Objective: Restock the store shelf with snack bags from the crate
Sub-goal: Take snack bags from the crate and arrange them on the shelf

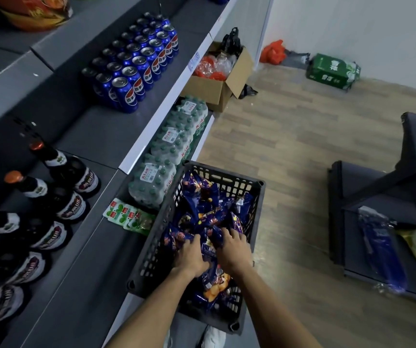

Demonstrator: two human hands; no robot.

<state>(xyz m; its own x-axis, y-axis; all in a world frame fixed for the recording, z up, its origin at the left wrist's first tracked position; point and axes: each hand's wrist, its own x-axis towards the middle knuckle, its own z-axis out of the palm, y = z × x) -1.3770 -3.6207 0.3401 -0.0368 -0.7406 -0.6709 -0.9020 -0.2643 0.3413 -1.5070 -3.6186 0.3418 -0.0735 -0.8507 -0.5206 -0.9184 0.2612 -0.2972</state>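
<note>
The snack bags are blue and shiny, heaped loose in the black slotted crate that sits on the floor just right of the shelf unit. Both my hands are down in that heap at the near half of the crate. My left hand lies palm down with its fingers curled into the bags, and my right hand is beside it, its fingers spread and hooked over a bag between the two hands. I judge both are grasping bags, gathering a bunch, though the fingertips are buried in the pile and I cannot tell how many each one has.

So this is the picking-up step, I think: nothing has left the crate in my hands yet. The next move calls for closing firmly on the slippery film, lifting without spilling the loose bags, then swinging left to the grey shelf, where bare space lies between the cans and the bottles.

My forearms run in from the near edge, close together and nearly parallel, wrists bent slightly down.

Further out, blue cola cans stand in rows on the far part of the shelf, dark bottles with orange caps stand to the near left, shrink-wrapped water packs fill the lower shelf beside the crate, and a cardboard box sits on the floor beyond.
</note>
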